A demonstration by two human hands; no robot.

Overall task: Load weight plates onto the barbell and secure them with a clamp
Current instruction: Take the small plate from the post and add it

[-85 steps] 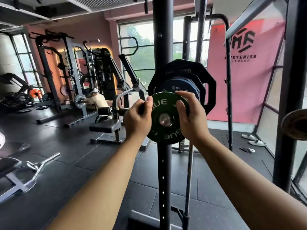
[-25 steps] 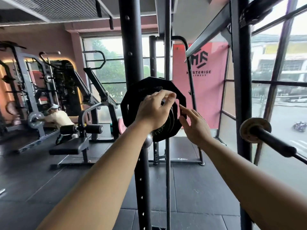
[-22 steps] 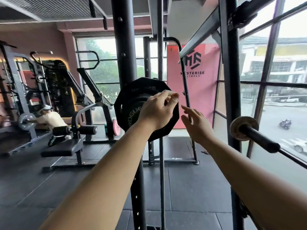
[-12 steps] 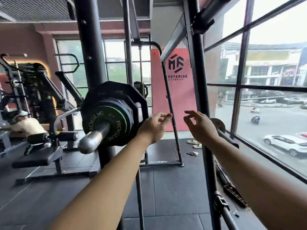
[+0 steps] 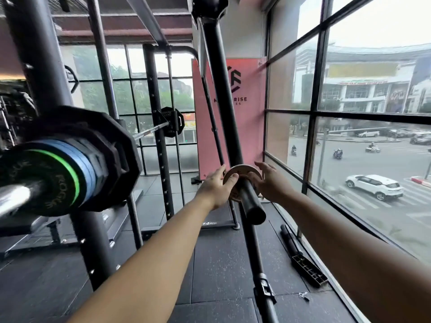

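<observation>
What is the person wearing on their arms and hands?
Nothing that shows. The left arm and the right arm are bare right to the picture's edge, with no sleeves in view. The left hand and right hand have no gloves, and I see no watch, wristband or rings.

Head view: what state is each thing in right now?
Barbell: loaded, no clamp visible.
Green plate: outermost on barbell.
Small plate: on black peg.
Left hand: grips small plate.
Right hand: at small plate's edge, grip unclear.
</observation>
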